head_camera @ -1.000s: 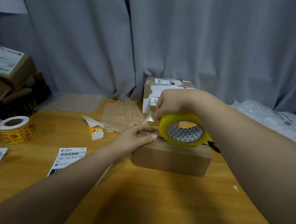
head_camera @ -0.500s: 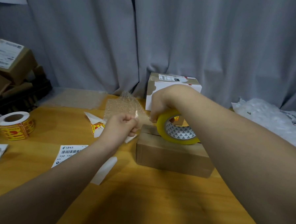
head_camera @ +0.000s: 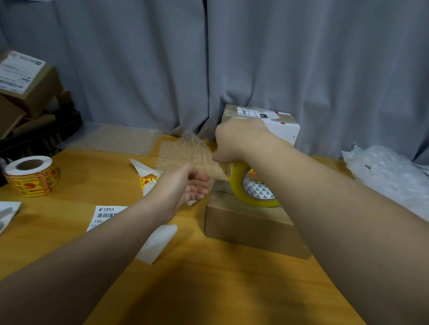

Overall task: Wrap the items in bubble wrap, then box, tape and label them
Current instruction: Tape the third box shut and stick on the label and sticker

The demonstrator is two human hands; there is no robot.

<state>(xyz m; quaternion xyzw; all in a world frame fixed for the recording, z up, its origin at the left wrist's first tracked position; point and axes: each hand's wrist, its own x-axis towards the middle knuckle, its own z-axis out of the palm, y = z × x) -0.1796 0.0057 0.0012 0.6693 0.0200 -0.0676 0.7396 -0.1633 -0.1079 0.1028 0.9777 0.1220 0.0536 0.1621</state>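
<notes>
One plain brown box (head_camera: pixel 249 228), yellow tape roll (head_camera: pixel 256 203)

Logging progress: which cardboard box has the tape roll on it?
The plain brown box in front: the right hand holds the yellow tape roll on top. The labelled box by the curtain stands behind.

Both forearms extended, right hand (head_camera: pixel 237 141) grips the tape roll (head_camera: pixel 239 188), left hand (head_camera: pixel 182 185) pinches the tape end (head_camera: pixel 218 173).

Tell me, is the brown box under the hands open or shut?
Shut: the brown box has its flaps flat, and the yellow tape roll stands on top.
</notes>
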